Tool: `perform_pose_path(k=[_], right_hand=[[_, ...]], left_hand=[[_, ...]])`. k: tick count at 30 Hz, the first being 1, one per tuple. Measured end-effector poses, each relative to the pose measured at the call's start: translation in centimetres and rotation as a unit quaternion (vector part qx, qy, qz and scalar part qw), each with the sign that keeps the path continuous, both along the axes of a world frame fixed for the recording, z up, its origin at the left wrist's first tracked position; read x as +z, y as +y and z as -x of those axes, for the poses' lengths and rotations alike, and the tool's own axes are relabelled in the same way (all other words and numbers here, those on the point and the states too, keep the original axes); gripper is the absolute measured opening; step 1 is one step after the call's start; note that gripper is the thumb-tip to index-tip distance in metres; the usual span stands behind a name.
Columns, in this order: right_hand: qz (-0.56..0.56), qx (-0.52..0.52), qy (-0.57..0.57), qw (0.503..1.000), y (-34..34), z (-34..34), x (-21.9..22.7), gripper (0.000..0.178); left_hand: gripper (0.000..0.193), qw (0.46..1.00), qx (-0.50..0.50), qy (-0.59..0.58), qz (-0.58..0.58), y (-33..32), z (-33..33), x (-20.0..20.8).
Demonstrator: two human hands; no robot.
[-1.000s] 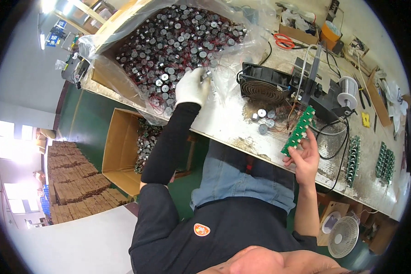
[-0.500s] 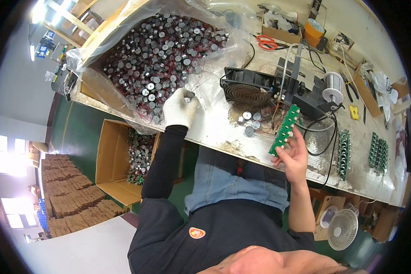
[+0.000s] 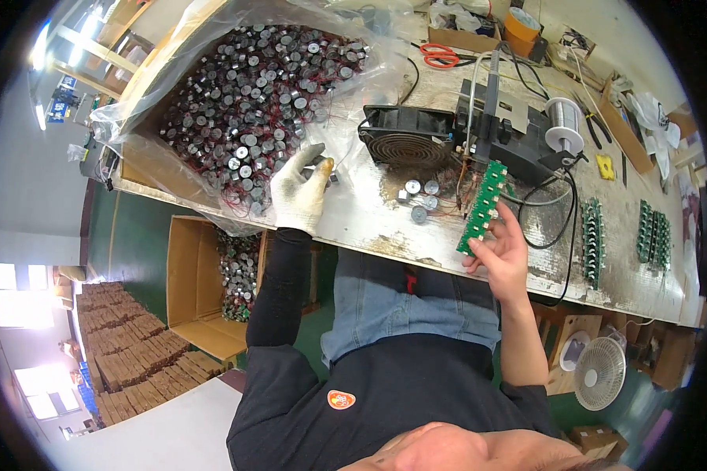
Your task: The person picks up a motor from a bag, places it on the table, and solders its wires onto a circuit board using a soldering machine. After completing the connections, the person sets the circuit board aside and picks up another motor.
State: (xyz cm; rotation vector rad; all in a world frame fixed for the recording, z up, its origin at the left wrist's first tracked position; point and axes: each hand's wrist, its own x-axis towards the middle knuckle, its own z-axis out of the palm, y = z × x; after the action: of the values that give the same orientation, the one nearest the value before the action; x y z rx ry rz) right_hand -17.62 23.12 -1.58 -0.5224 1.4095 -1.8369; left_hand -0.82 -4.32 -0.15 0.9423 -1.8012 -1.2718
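Observation:
My left hand (image 3: 300,192), in a whitish glove with greyed fingertips, is over the table edge beside the bag of parts. Its fingers curl toward the thumb; a small dark grey piece shows by the fingertips, too unclear to name. My bare right hand (image 3: 501,251) grips the lower end of a long green circuit board (image 3: 483,206), tilted upright, thumb in front and fingers behind. Several loose round silver parts (image 3: 419,213) with thin red wires lie between the hands. A heap of similar parts (image 3: 251,110) fills the plastic-lined box at the left.
A black fan (image 3: 404,145) stands behind the loose parts, beside a black soldering device (image 3: 518,141) with a solder spool (image 3: 564,125). Rows of green boards (image 3: 592,243) lie at the right. Red-handled scissors (image 3: 438,55) lie farther back. Below the table is a cardboard box (image 3: 192,275).
The whole view has shifted slightly. My left hand has turned, its fingers now spread a little more beside the bag. My right hand still holds the green board in about the same place.

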Motion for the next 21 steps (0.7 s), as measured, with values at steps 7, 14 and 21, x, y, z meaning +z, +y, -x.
perform_pose_path(k=[7,14,21], right_hand=[[0.006,0.003,-0.005,1.000,-0.1,0.0,-0.1,0.070],[0.003,0.004,-0.003,1.000,0.0,0.0,-0.1,0.070],[-0.009,0.002,-0.010,1.000,0.3,0.1,-0.2,0.069]], left_hand=[[0.033,0.965,0.025,-0.174,0.196,1.3,1.0,-0.2],[0.025,0.999,0.030,-0.034,0.026,1.5,2.2,0.5],[0.023,0.998,-0.029,0.052,-0.035,3.6,1.4,0.7]])
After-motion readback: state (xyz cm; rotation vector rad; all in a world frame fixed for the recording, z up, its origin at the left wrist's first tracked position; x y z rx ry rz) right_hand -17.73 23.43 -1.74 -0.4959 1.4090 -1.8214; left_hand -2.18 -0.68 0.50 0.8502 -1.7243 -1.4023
